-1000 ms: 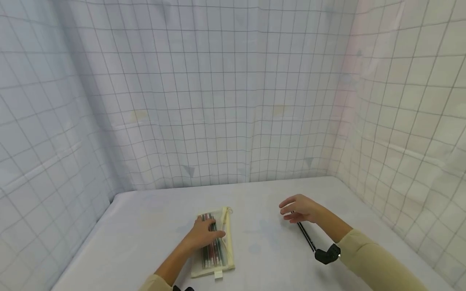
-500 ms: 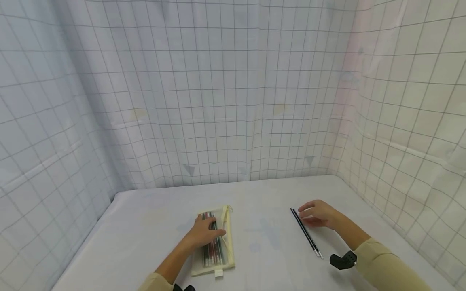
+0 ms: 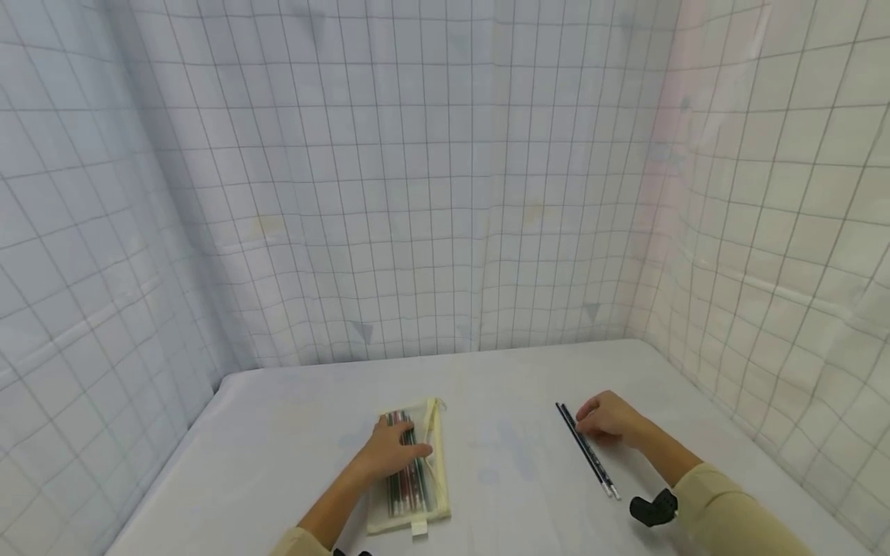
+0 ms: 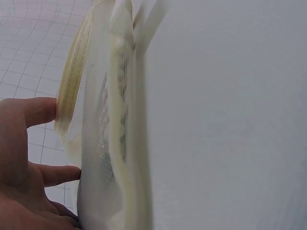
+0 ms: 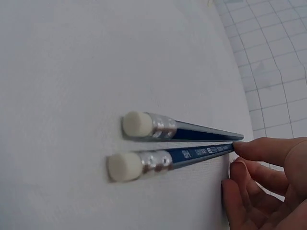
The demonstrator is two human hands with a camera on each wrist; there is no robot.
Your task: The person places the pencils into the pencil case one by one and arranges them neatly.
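A pale yellow zip pencil pouch (image 3: 436, 452) with a see-through front lies on the left half of the table, several pencils (image 3: 406, 490) inside it. My left hand (image 3: 389, 452) rests on the pouch with its fingers spread; in the left wrist view the thumb touches the zip edge (image 4: 74, 72). Two dark pencils (image 3: 580, 444) with white erasers lie side by side on the right half. Beside them is my right hand (image 3: 612, 417), its fingers loosely bent and its thumb tip touching the side of the lettered pencil (image 5: 192, 155). The pencils' far ends are hidden in the right wrist view.
The white table (image 3: 501, 401) has its far edge close to a hanging white cloth (image 3: 417, 232) with a grid pattern. Similar cloths (image 3: 786, 232) close in both sides. A small pale tab (image 3: 419, 529) sticks out from the pouch's near edge.
My right hand has moved right, off the top of the pencils, and then its fingers came back against the right pencil, whose lettering now shows. The left hand has stayed on the pouch.
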